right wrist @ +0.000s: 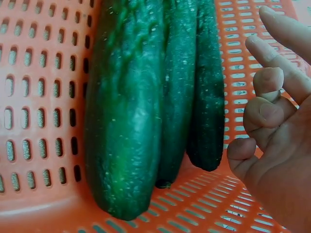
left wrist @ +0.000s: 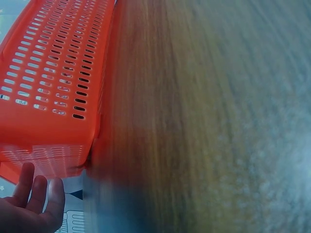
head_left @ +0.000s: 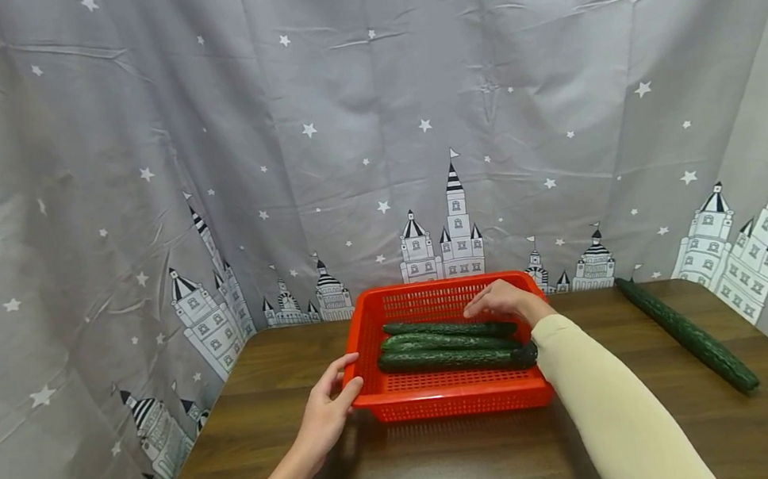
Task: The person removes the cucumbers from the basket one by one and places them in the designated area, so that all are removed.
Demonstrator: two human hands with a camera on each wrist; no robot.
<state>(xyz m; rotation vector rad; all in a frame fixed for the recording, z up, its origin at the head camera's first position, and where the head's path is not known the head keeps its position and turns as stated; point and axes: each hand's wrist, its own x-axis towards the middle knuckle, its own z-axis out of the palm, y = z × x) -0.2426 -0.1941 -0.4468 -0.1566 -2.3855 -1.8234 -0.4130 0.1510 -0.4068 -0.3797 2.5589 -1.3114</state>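
Observation:
A red plastic basket (head_left: 456, 405) with slotted walls stands on the table. Inside, three dark green cucumbers lie side by side: the back one (head_left: 449, 330), the middle one (head_left: 450, 342) and the front one (head_left: 442, 359). My left hand (head_left: 326, 414) holds the basket's left side near the front corner, thumb and forefinger at the rim; its other fingers (left wrist: 37, 194) show beside the end wall. Over the basket's right part is my right hand (head_left: 507, 300), beside the cucumbers, its fingers (right wrist: 267, 80) loosely bent with nothing between them.
Another cucumber (head_left: 687, 334) lies slantwise on the brown wooden table (head_left: 455, 470), right of the basket. Behind and along the sides hangs a grey curtain (head_left: 340, 117) printed with stars and castles.

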